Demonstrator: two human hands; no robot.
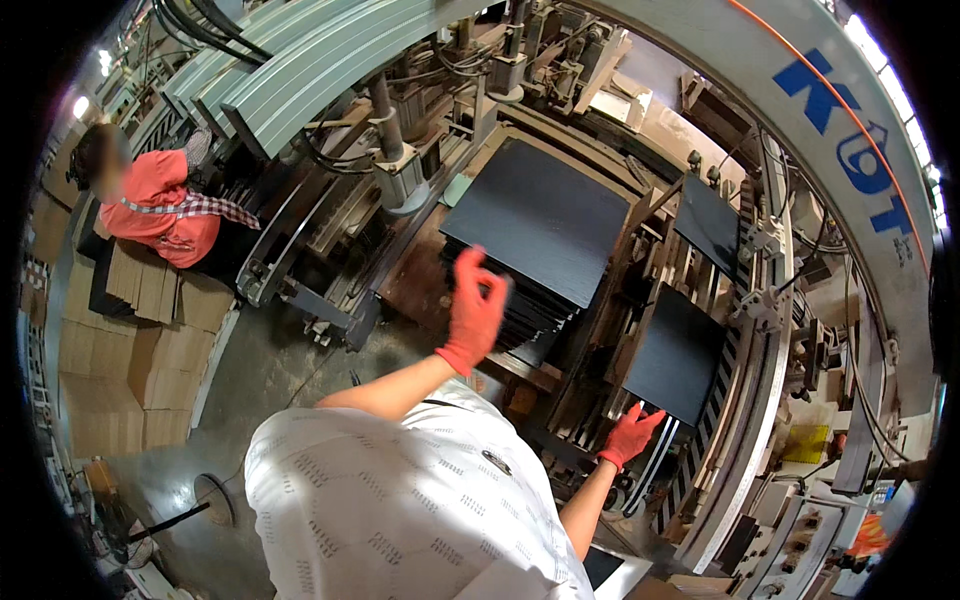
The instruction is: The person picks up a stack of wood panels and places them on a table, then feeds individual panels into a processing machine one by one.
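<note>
My left hand (475, 312), in a red glove, is raised at the near left side of a stack of flat black panels (545, 220). Its fingers are loosely bent and apart, slightly blurred, with nothing seen between them. Red-gloved too, my right hand (630, 438) has its fingers spread, tips at the near edge of a single black panel (678, 352). That panel lies flat on the machine's feed track, right of the stack. Farther along the same track rests another black panel (708, 225).
A striped rail (700, 455) and a white machine beam (850, 180) border the track on the right. Metal posts (400, 170) stand left of the stack. At far left a person in a red top (165, 210) is beside stacked brown boards (140, 365).
</note>
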